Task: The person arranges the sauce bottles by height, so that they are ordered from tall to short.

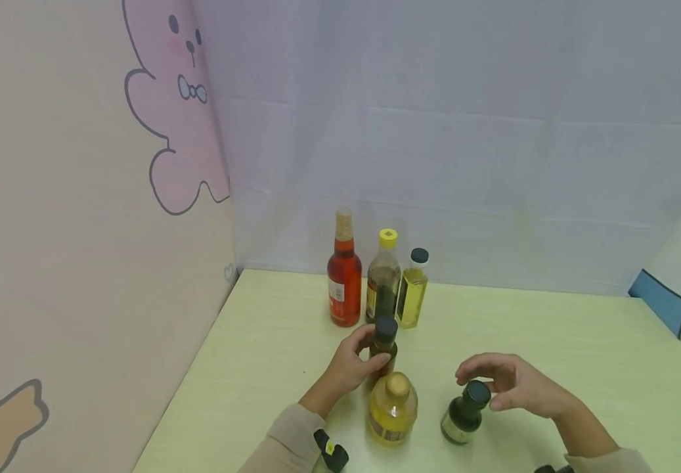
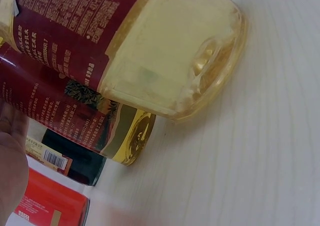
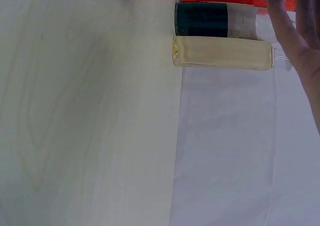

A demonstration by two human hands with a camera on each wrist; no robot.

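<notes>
A: Head view. What does the left hand point(image 1: 349, 364) hold?

B: A small dark bottle point(image 1: 383, 351) with a black cap, standing upright on the pale green tabletop point(image 1: 553, 341). The fingers and thumb curl round its body — a closed grip on the bottle, just below the cap.

A: And the right hand point(image 1: 511, 384)?

B: It hovers over a small green bottle point(image 1: 464, 414) with a dark cap, which stands near the front edge of the tabletop. The fingers are loosely spread and arched above the cap; the grip is open and holds nothing. Whether a fingertip touches the cap cannot be told.

A: What lies between the two hands?

B: A squat yellow oil bottle point(image 1: 392, 408) with a gold cap, just in front of the small dark bottle and to the left of the green one. In the left wrist view its pale yellow body and dark red label point(image 2: 65, 23) fill the top of the frame, with the dark bottle's red and gold label beside it.

A: Further back?

B: Three bottles stand in a row near the rear wall — a red bottle point(image 1: 344, 282) with a tan cap, a dark bottle with a yellow cap point(image 1: 383, 279), and a slim clear bottle of yellow oil point(image 1: 412, 292) with a black cap. They stand close together, the middle one about touching its neighbours. The right wrist view shows the slim bottle point(image 3: 222, 52) and the dark one alongside it, with the fingers point(image 3: 295, 40) of the right hand at the frame's edge.

A: Surroundings?

B: A pale cloth backdrop point(image 1: 464, 131) behind the tabletop, and a pink cartoon figure point(image 1: 180, 98) on the left panel.
</notes>
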